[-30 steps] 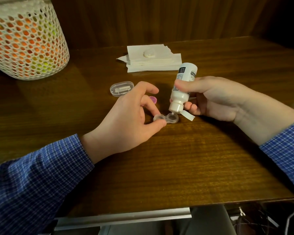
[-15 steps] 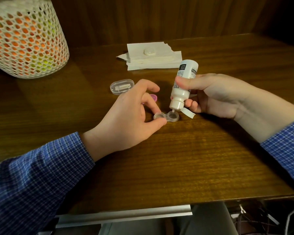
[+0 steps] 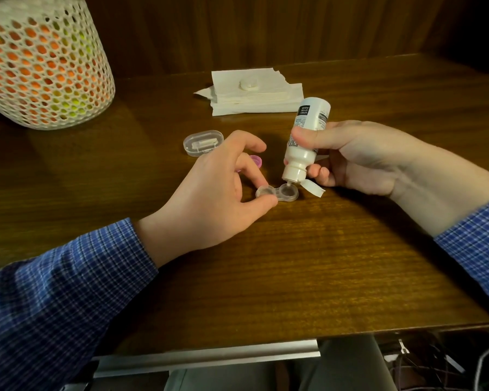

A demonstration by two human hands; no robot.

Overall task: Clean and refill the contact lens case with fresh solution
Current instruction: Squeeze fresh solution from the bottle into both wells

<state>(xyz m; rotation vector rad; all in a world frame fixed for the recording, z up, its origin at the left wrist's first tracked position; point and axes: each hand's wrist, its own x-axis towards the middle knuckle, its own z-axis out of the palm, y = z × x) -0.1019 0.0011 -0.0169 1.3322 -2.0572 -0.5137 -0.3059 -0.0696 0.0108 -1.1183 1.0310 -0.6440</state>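
The white solution bottle (image 3: pixel 304 139) carries a black patch with small pale characters and grey fine print, perhaps a barcode too, all too blurred to read.

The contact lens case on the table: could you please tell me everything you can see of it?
The contact lens case is a small, clear plastic piece with two round wells joined side by side, both uncapped. It lies flat on the wooden table. The left hand pinches its left well between thumb and fingertip. The right hand holds an upturned white solution bottle whose nozzle sits just over the right well. I cannot tell how much liquid is inside.
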